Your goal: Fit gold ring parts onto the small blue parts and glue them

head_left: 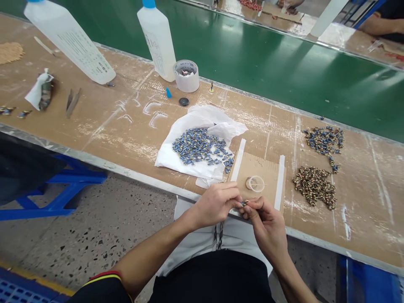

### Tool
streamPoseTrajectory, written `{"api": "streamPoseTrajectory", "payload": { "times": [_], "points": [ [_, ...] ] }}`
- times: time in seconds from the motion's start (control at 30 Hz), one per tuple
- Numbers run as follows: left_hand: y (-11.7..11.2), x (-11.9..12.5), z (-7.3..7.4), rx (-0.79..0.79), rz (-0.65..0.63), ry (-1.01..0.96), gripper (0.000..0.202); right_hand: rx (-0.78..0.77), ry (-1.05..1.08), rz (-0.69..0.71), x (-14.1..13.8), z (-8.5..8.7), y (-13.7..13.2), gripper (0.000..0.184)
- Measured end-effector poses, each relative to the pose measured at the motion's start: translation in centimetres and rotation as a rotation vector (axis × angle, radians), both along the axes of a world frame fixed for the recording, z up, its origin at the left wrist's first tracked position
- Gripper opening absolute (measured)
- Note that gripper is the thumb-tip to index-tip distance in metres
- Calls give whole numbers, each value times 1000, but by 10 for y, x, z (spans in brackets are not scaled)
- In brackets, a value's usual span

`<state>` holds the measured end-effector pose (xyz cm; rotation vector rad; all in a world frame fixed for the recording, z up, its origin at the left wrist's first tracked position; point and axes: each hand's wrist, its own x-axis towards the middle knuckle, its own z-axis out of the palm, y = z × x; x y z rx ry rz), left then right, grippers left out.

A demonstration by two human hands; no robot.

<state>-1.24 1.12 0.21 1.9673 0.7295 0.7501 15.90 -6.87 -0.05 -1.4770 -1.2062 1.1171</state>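
My left hand [217, 202] and my right hand [268, 223] meet at the near edge of the brown worktable [126, 126]. Both pinch one small blue part [244, 203] between their fingertips. Just beyond them lies a cardboard pad [268, 168] with white strips on two sides and a small clear tape ring [255, 183] on it. Left of the pad, a white plastic sheet [189, 126] carries a heap of small blue parts [202, 149].
Two piles of small dark and tan parts [315, 187] lie to the right. Two white bottles [158, 40] and a tape roll [187, 75] stand at the back left, by a green conveyor belt [268, 59]. Another person's arm [378, 25] shows across the belt.
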Motion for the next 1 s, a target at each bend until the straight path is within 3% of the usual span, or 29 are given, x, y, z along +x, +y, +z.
{"api": "streamPoseTrajectory", "payload": {
  "times": [0.1,0.27,0.4,0.5,0.6,0.77,1.0],
  "points": [
    [2,-2,8,-38,-33,2,17,-13,46,41,9,4,-3,7],
    [2,-2,24,-173,-154,-22,16,255,-98,157,27,15,-3,38],
    [1,-1,29,-379,-276,-44,15,375,-207,328,37,26,3,29],
    [-1,0,32,-477,-300,-36,18,360,-186,285,40,26,3,20],
    [-3,4,33,-400,-272,1,19,277,-111,171,38,17,-3,13],
    [-5,12,24,-110,-196,56,14,119,1,-46,30,3,-12,3],
    [0,16,14,116,-169,114,19,32,101,-84,29,2,-9,7]
  ]
}}
